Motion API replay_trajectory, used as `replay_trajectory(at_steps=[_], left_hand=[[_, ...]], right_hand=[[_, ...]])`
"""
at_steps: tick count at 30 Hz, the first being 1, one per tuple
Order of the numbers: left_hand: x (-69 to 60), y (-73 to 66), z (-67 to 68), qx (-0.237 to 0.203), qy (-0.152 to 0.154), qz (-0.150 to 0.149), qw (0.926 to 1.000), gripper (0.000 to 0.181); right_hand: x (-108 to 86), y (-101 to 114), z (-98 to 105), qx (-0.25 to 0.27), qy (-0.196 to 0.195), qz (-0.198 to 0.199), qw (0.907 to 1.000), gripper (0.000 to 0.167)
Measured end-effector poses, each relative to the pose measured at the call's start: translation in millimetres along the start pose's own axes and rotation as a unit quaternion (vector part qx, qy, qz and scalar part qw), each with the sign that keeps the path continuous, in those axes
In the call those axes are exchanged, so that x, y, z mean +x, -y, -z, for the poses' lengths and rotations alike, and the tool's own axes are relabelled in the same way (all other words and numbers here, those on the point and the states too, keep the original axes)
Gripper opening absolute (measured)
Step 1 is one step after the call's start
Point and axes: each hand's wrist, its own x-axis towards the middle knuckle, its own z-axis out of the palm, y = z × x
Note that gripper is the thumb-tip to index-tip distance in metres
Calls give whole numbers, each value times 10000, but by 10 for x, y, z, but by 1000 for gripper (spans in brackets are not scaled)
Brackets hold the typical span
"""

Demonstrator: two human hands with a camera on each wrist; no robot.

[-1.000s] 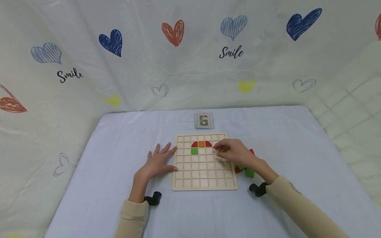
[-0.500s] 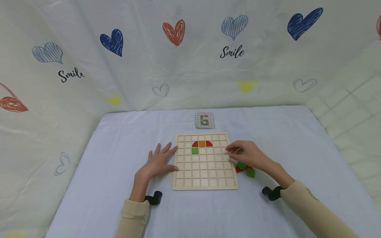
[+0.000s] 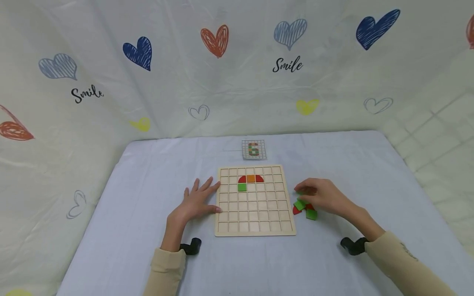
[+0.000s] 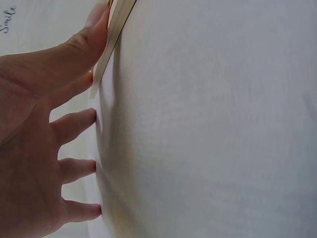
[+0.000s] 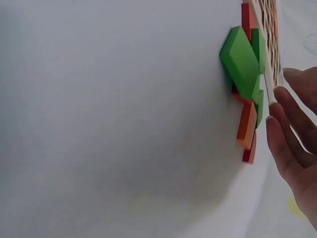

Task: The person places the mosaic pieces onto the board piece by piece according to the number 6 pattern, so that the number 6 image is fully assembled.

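A wooden grid board (image 3: 258, 205) lies on the table; near its top a green square (image 3: 242, 187) sits below a row of a red quarter piece, an orange square (image 3: 250, 179) and another red piece. My left hand (image 3: 193, 204) rests with spread fingers, thumb and index at the board's left edge; the left wrist view shows the thumb touching the board's wooden edge (image 4: 115, 32). Over a small pile of green, red and orange pieces (image 3: 312, 214) right of the board hovers my right hand (image 3: 324, 196). In the right wrist view its bent fingers, holding nothing, are beside the green pieces (image 5: 240, 62).
A small card (image 3: 254, 149) with a coloured pattern on a grid lies behind the board. The white table (image 3: 148, 164) ends at a cloth backdrop (image 3: 244, 82) printed with hearts.
My right hand has moved right, from above the board to the loose pieces beside it. The left hand stays at the board's edge.
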Motion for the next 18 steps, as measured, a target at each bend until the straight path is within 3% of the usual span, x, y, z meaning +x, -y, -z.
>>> replay_trajectory(at_steps=[18], left_hand=[[-14,-25,18,-59,47,51,10000,91]], right_hand=[[-150,-227,147,-302,-339,127,9989,22]])
